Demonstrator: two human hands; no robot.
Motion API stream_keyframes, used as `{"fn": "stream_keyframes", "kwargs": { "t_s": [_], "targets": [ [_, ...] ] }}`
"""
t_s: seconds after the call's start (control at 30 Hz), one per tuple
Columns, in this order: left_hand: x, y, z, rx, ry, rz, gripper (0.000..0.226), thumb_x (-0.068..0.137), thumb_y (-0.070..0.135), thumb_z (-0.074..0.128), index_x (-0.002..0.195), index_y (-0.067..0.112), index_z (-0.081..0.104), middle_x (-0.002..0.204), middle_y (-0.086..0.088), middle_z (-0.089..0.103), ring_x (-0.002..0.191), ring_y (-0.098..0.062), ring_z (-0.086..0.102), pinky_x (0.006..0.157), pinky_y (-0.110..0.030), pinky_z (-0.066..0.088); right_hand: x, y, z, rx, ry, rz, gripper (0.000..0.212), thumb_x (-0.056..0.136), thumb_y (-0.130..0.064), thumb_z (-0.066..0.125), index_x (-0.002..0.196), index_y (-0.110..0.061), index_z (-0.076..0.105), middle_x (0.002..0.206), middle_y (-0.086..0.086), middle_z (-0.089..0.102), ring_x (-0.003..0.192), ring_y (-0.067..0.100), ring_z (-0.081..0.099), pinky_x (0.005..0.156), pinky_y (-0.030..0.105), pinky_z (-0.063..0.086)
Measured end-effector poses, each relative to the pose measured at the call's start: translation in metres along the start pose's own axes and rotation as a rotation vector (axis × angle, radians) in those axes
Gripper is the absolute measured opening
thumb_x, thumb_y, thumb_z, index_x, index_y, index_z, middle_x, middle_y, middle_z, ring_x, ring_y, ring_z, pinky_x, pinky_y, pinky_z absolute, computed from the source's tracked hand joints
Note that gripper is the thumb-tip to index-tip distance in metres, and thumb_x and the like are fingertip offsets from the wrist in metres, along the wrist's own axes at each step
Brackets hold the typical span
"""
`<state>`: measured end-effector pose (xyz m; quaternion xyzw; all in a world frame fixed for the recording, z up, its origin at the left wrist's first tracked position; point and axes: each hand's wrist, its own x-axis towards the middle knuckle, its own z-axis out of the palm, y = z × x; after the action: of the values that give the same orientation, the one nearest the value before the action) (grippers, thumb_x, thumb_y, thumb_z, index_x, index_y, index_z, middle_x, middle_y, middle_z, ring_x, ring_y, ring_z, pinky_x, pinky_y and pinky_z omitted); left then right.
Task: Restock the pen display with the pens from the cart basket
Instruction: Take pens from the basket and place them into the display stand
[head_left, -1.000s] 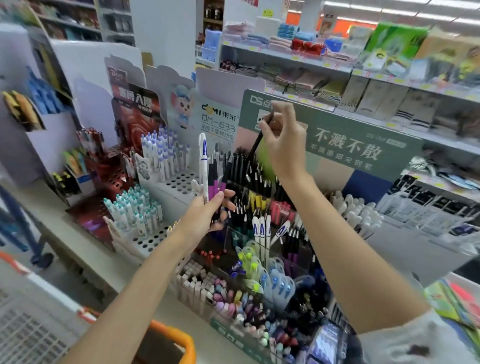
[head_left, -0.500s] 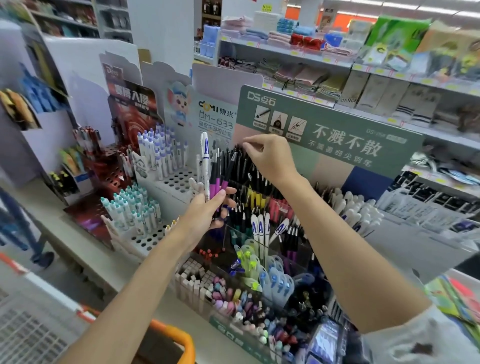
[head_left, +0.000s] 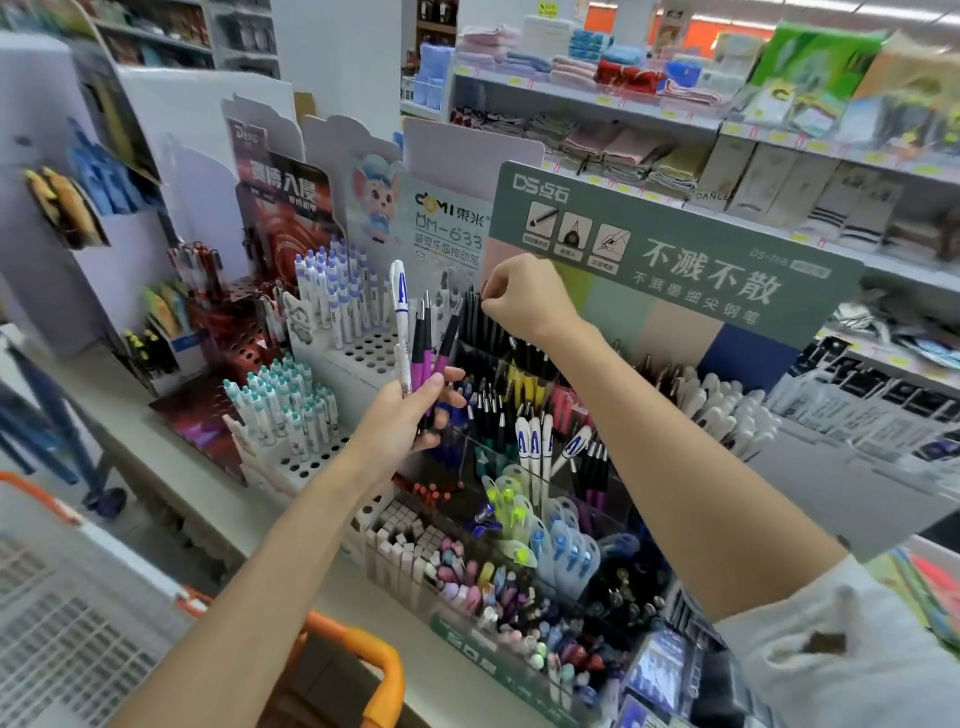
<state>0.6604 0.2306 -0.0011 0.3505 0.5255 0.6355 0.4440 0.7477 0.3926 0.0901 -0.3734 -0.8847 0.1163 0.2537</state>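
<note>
right hand (head_left: 524, 304): grip contents hidden | held pens (head_left: 422, 345): lower ends behind left hand (head_left: 400, 423) | cart basket (head_left: 67, 639): cut off lower-left

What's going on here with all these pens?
A person is restocking a shop's pen display. The left hand holds a small bunch of pens, one white and blue, the others purple and black, upright in front of the rack. The right hand pinches the top of a black pen among the black ones in the back row. An orange cart handle shows below.
</note>
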Motion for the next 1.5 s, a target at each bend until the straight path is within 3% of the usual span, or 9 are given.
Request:
{"fn": "stream_keyframes", "kwargs": {
  "t_s": [0.17,0.27,0.47,0.67,0.77,0.83,1.0,1.23,1.5],
  "targets": [
    [-0.002,0.002,-0.004,0.004,-0.028,0.007,0.027,0.106,0.023,0.042,0.119,0.015,0.064,0.092,-0.003,0.065,0.066,-0.009,0.049,0.049,-0.016,0.041,-0.004,-0.004,0.003,-0.041,0.103,-0.016,0.018,0.083,-0.003,0.061,0.077,-0.005,0.078,0.079,0.007,0.074,0.074,0.02,0.067,0.077,0.039,0.058],
    [-0.001,0.004,-0.002,-0.009,-0.051,0.007,0.027,0.106,0.023,0.042,0.12,0.014,0.064,0.091,-0.002,0.065,0.067,-0.009,0.05,0.05,-0.017,0.042,-0.016,-0.006,-0.017,0.169,0.216,-0.026,0.016,0.089,-0.006,0.062,0.091,-0.008,0.078,0.083,-0.002,0.071,0.072,0.003,0.061,0.081,0.024,0.056],
    [0.007,0.008,0.029,-0.027,-0.131,0.005,0.026,0.104,0.026,0.045,0.118,0.017,0.065,0.087,0.001,0.066,0.068,-0.01,0.05,0.053,-0.017,0.041,-0.056,0.004,-0.055,0.418,-0.078,0.006,0.019,0.09,-0.018,0.071,0.106,-0.009,0.074,0.09,-0.001,0.075,0.076,0.006,0.071,0.069,0.017,0.055],
    [0.004,-0.001,0.071,-0.011,-0.251,-0.032,0.025,0.105,0.027,0.045,0.12,0.023,0.065,0.098,0.0,0.071,0.075,-0.01,0.058,0.06,-0.019,0.047,-0.097,0.029,-0.072,0.59,0.08,0.147,0.012,0.089,-0.004,0.071,0.099,0.0,0.068,0.088,0.014,0.074,0.072,0.015,0.072,0.068,0.025,0.059],
    [0.002,-0.009,0.081,0.021,-0.193,-0.005,0.024,0.105,0.027,0.045,0.121,0.025,0.063,0.109,0.003,0.072,0.086,-0.008,0.07,0.062,-0.019,0.055,-0.116,0.049,-0.085,0.544,0.296,0.182,0.009,0.086,-0.004,0.072,0.089,-0.011,0.068,0.083,0.011,0.074,0.07,0.019,0.071,0.072,0.034,0.06],
    [0.002,-0.013,0.082,0.007,-0.136,0.014,0.024,0.106,0.023,0.043,0.117,0.018,0.064,0.095,0.0,0.071,0.075,-0.007,0.069,0.055,-0.018,0.052,-0.128,0.062,-0.095,0.433,0.395,0.193,0.011,0.084,-0.007,0.073,0.086,-0.017,0.068,0.082,0.007,0.073,0.075,0.023,0.072,0.075,0.038,0.06],
    [0.0,-0.026,0.084,-0.007,-0.132,0.01,0.022,0.107,0.017,0.041,0.105,0.011,0.062,0.066,0.001,0.049,0.052,-0.008,0.042,0.044,-0.017,0.036,-0.163,0.075,-0.079,0.125,0.316,0.182,0.004,0.087,-0.012,0.073,0.088,-0.012,0.069,0.075,-0.004,0.068,0.068,0.008,0.063,0.067,0.02,0.052],
    [-0.009,-0.038,0.086,0.031,-0.257,-0.01,0.022,0.107,0.015,0.039,0.111,0.008,0.06,0.064,0.003,0.047,0.052,-0.008,0.037,0.043,-0.017,0.03,-0.187,0.083,-0.03,-0.111,0.141,0.181,0.011,0.088,-0.027,0.073,0.09,-0.016,0.071,0.078,-0.008,0.07,0.071,0.012,0.064,0.068,0.033,0.055],
    [-0.008,-0.041,0.077,0.053,-0.239,-0.026,0.023,0.107,0.019,0.041,0.112,0.014,0.063,0.067,0.003,0.051,0.055,-0.01,0.039,0.045,-0.017,0.033,-0.18,0.079,-0.045,-0.039,0.451,0.125,0.006,0.088,-0.018,0.073,0.092,-0.015,0.072,0.077,-0.018,0.063,0.056,0.0,0.054,0.059,0.022,0.048]
  ]
}}
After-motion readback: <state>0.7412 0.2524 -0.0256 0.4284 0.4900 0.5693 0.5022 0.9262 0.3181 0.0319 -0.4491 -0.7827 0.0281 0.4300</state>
